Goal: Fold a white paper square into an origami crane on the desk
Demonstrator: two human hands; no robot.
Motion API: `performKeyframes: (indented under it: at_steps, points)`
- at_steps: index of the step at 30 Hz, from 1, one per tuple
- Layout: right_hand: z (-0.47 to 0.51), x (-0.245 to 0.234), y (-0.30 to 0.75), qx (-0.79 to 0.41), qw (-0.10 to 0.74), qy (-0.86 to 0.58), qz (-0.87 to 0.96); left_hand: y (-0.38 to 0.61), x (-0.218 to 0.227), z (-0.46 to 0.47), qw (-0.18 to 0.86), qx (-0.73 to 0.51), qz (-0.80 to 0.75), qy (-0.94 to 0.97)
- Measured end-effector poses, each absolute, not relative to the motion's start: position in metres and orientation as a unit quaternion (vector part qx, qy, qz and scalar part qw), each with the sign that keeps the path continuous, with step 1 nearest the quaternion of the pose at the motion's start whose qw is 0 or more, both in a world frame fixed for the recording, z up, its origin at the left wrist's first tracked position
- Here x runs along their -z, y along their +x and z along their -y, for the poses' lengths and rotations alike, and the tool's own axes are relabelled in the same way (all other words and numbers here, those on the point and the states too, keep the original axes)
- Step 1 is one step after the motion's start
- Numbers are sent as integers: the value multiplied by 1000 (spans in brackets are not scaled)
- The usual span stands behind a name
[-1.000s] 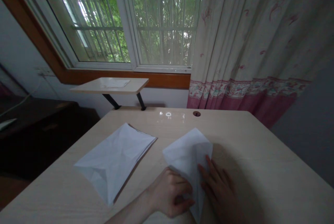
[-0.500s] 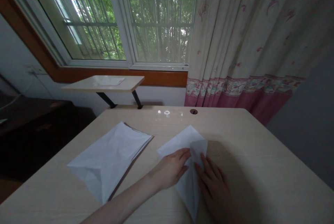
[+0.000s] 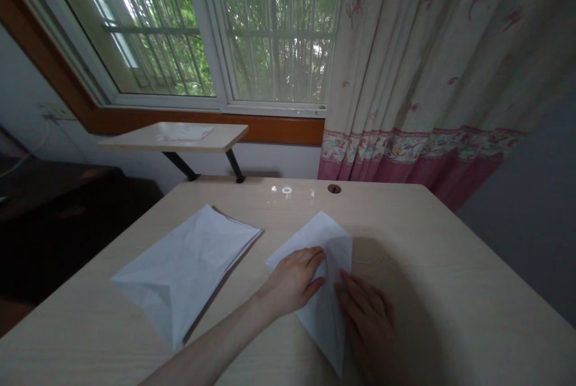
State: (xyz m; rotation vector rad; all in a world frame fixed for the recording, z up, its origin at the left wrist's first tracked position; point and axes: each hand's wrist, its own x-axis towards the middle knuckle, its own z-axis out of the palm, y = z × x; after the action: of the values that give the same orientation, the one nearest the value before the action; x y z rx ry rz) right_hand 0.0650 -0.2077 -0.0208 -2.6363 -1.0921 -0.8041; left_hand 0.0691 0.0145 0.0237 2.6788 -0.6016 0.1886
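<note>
A folded sheet of white paper lies on the desk in front of me, with a pointed lower end and a crease running down its middle. My left hand rests on its left part, fingers laid out near the crease, holding nothing. On the right flap my right hand presses with its fingers stretched out; its lower part sits in dark shadow. To the left lies a stack of white paper, its top sheet creased, apart from both hands except that my left forearm passes close to its lower corner.
The pale wooden desk has a round cable hole at its back edge. A small raised shelf on black legs stands at the back left, with white paper on it. Behind are a barred window and a curtain.
Both hands stay on the folded paper, the right fingers slightly lower along the flap. The paper's lower tip appears shifted a little right. The whole view has tilted slightly.
</note>
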Motion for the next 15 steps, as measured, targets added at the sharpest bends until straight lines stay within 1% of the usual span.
performKeyframes:
  at_steps: [5,8,11,15]
  points:
    - [209,18,63,260,69,-880,391,67,-20,-13,218,-88,200,951]
    - [209,17,63,258,64,-881,391,67,-20,-14,224,-91,233,942]
    - [209,17,63,248,62,-886,388,70,-18,-15,208,-77,273,936]
    - [210,19,61,223,55,-893,386,71,-16,-16,181,-59,270,944]
